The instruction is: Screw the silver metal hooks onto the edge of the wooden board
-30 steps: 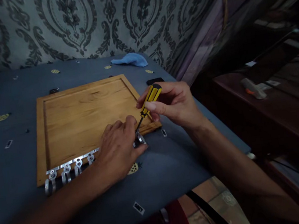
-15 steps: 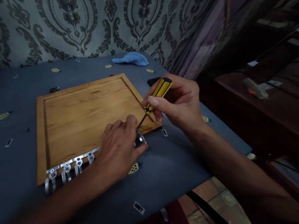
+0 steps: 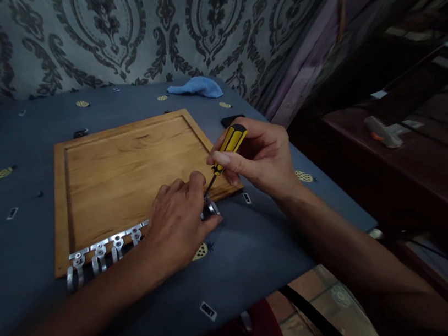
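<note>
A framed wooden board (image 3: pixel 129 176) lies flat with a metal hook rail (image 3: pixel 118 240) along its near edge; several hooks hang over that edge. My left hand (image 3: pixel 179 219) is closed over the rail's right part, thumb beside the last hook, and hides a stretch of the rail. Between the thumb and fingers of my right hand (image 3: pixel 266 156) is a yellow and black screwdriver (image 3: pixel 232 141). It leans down to the left, its tip meeting the rail's right end just beside my left fingers. The exact contact of the tip is too small to make out.
The board rests on a table with a blue pineapple-print cover (image 3: pixel 17 241). A blue cloth (image 3: pixel 198 87) lies at the back, a dark flat object (image 3: pixel 231 119) behind my right hand. Patterned fabric (image 3: pixel 138 30) hangs behind; a dark red surface (image 3: pixel 428 172) stands at right.
My right hand and the screwdriver have shifted slightly left, and the handle stands a little more upright. The left hand stays in place on the rail.
</note>
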`<state>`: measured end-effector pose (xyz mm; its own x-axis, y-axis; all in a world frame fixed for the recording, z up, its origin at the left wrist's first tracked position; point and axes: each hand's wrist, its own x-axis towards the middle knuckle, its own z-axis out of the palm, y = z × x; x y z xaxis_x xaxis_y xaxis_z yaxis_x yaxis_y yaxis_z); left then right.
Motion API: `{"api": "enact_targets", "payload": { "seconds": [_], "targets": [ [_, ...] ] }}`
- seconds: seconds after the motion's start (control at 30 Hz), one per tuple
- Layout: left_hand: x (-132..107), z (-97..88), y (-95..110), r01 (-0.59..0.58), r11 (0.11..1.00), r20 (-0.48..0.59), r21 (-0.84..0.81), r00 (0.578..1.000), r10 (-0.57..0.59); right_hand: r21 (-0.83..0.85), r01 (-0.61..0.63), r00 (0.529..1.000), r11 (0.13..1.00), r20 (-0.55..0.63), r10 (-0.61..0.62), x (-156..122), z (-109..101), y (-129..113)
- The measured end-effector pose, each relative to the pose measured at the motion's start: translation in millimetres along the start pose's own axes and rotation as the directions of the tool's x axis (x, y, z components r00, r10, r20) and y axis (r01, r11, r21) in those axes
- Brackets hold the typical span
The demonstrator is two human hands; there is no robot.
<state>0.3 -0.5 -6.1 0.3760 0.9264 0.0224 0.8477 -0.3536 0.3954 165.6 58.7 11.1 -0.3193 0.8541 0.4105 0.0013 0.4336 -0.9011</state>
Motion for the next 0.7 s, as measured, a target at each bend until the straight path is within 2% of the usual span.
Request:
{"api": "enact_targets", "payload": {
  "seconds": [0.33, 0.57, 0.7],
  "targets": [
    [1.5, -2.8, 2.4, 0.019, 1.000, 0.031, 0.009, 0.999, -0.019, 0.010, 0.012, 0.992, 1.000, 0.122, -0.013, 0.8, -9.4, -3.3],
    [0.3, -1.4, 1.1, -0.002, 1.000, 0.017, 0.011, 1.000, 0.001, -0.027, 0.001, 0.999, 1.000, 0.044, 0.000, 0.3, -6.9, -1.1],
    [0.4, -1.0, 0.6, 0.003, 1.000, 0.018, 0.022, 1.000, -0.004, 0.009, -0.010, 0.999, 1.000, 0.039, 0.010, 0.5, -6.4, -0.4]
  ]
}}
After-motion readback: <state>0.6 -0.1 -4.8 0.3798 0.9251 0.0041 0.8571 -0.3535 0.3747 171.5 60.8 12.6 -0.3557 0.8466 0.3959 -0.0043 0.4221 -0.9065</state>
